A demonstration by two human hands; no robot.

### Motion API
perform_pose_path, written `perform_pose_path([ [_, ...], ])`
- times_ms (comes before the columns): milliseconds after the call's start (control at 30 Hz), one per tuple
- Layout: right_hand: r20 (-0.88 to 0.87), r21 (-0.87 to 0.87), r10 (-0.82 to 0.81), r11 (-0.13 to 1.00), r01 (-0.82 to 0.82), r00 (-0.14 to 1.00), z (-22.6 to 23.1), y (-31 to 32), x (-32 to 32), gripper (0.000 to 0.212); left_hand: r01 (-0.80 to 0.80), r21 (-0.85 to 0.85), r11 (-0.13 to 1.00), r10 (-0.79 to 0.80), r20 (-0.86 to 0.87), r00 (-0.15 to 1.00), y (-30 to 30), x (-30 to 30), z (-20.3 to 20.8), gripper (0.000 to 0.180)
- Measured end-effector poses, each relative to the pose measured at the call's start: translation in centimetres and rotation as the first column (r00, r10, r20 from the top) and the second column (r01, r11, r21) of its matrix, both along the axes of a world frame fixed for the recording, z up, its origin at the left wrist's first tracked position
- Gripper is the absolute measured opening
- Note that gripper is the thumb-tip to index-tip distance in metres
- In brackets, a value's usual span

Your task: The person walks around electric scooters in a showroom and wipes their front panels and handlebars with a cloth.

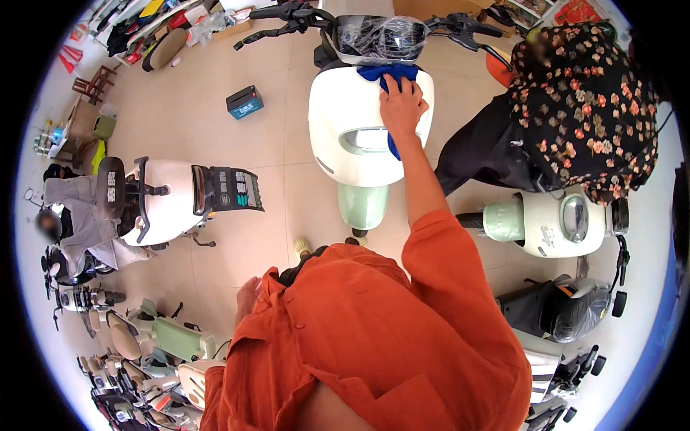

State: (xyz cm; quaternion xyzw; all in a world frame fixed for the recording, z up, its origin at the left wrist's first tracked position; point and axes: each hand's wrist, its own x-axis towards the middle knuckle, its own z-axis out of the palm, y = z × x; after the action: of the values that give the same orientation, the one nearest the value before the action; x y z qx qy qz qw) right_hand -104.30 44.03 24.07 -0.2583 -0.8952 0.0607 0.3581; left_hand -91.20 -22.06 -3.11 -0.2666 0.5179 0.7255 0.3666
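Observation:
In front of me stands an electric scooter with a white front panel (332, 108) and a pale green front mudguard (363, 203). My right arm reaches forward, and my right hand (404, 106) presses a dark blue cloth (374, 72) onto the panel's upper right. A fold of the cloth hangs below the palm, beside the oval recess (365, 139). Clear plastic wraps the scooter's display (381, 37) between the handlebars. My left hand (248, 294) is low at my left side, partly covered by my orange shirt; its fingers cannot be made out.
A person in a black floral shirt (582, 108) bends close on the right, above another white-and-green scooter (560, 226). On the floor, front left, lies a boxy battery (245, 103). A white scooter (169, 197) stands left. Several more scooters (176, 337) crowd behind me.

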Motion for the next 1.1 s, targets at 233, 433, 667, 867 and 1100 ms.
perform_pose_path([
  [233, 0.036, 0.102, 0.405, 0.908, -0.407, 0.913, -0.8, 3.1, 2.8, 0.035, 0.082, -0.180, 0.980, -0.085, -0.014, 0.996, 7.4, 2.3, 2.4, 0.047],
  [433, 0.049, -0.352, -0.105, 0.929, 0.115, 0.993, -3.0, 10.5, 0.3, 0.031, 0.091, -0.222, 0.971, -0.094, -0.001, 0.996, 9.1, 3.1, 4.6, 0.047],
  [667, -0.009, -0.034, 0.096, 0.995, -0.097, 0.995, -1.0, 4.8, 0.3, 0.029, 0.116, -0.253, 0.961, -0.121, -0.004, 0.993, 9.7, 3.3, 4.9, 0.047],
  [867, 0.060, 0.066, 0.476, 0.875, -0.479, 0.878, -0.1, 2.2, 3.3, 0.032, 0.132, -0.263, 0.956, -0.142, -0.020, 0.990, 10.7, 2.6, 5.2, 0.047],
  [1100, 0.023, -0.155, 0.155, 0.977, -0.149, 0.988, -1.5, 7.2, 1.9, 0.034, 0.147, -0.265, 0.953, -0.165, -0.045, 0.985, 12.9, 2.2, 5.7, 0.047],
])
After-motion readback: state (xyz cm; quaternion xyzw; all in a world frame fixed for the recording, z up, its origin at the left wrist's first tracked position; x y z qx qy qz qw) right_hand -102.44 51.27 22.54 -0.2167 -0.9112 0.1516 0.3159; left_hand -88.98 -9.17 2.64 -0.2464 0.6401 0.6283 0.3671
